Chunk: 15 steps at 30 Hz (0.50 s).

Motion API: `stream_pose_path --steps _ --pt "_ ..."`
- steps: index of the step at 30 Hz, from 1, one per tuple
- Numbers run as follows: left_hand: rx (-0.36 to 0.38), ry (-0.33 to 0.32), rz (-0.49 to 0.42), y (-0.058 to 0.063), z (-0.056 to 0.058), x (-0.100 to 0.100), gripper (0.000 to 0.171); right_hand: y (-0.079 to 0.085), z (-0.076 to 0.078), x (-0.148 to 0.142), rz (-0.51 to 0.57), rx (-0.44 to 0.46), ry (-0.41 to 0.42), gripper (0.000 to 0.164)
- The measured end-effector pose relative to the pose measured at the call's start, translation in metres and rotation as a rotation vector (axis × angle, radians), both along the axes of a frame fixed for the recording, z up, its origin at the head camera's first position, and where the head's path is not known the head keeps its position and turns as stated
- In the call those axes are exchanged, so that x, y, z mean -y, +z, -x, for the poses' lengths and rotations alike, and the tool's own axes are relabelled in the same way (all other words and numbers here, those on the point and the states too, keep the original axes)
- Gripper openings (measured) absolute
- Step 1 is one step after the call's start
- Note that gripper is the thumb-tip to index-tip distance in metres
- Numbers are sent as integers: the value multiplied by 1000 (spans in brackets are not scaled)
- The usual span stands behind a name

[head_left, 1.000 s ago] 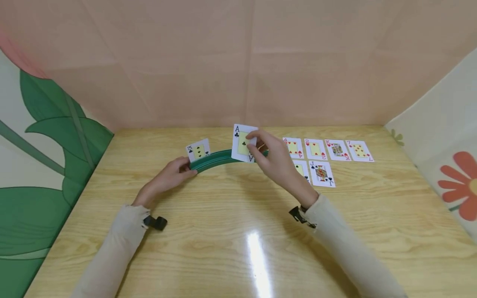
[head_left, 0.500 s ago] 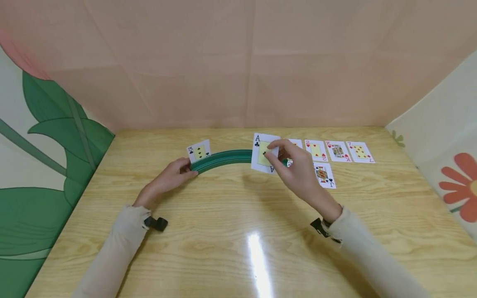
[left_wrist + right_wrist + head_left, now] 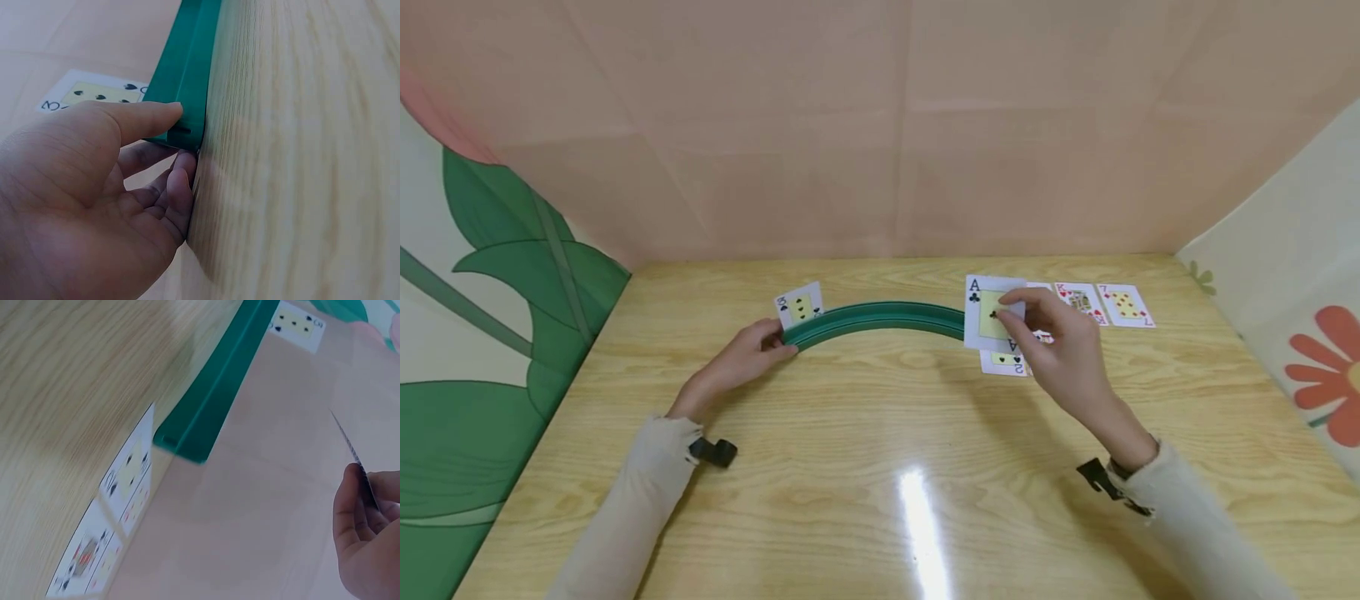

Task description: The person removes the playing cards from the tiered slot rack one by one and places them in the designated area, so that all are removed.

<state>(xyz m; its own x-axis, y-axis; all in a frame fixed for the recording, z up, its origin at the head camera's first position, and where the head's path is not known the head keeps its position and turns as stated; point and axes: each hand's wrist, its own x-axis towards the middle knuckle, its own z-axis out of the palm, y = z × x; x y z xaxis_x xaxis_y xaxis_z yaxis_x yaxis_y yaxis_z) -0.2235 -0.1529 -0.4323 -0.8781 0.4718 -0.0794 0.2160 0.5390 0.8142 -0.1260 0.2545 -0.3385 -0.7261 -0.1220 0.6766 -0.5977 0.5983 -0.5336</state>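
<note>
My left hand (image 3: pixel 733 360) pinches the left end of a curved green card holder (image 3: pixel 880 314), its thumb pressed on the near face in the left wrist view. A spade playing card (image 3: pixel 801 305) stands upright in the holder's slot beside that hand. Between thumb and fingers, my right hand (image 3: pixel 1063 346) holds an ace of clubs (image 3: pixel 981 315), face toward me. The ace is raised in front of the holder's right end and hides it in the head view. Seen edge-on, the ace (image 3: pixel 347 440) appears apart from the holder (image 3: pixel 215 387) in the right wrist view.
Several cards lie face up in two rows on the wooden table (image 3: pixel 820 467) at the right, including a king of hearts (image 3: pixel 1077 302) and a seven of diamonds (image 3: pixel 1123 305). A spade card (image 3: pixel 1003 363) shows partly below the ace. A pink cloth wall (image 3: pixel 775 167) rises behind.
My right hand has carried the ace of clubs rightward and slightly down, from before the holder's middle to its right end, covering some table cards. My left hand stays on the holder.
</note>
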Motion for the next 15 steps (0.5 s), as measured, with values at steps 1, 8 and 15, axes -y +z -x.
stream_pose_path --steps 1,8,15 --pt "4 3 0 0 0 0 38 0 -1 -4 3 0 -5 21" --pt "-12 5 -2 -1 -1 6 39 6 -7 -23 56 7 -13 24" --pt "-5 7 0 3 -3 8 40 5 -4 -40 28 29 -64 25"
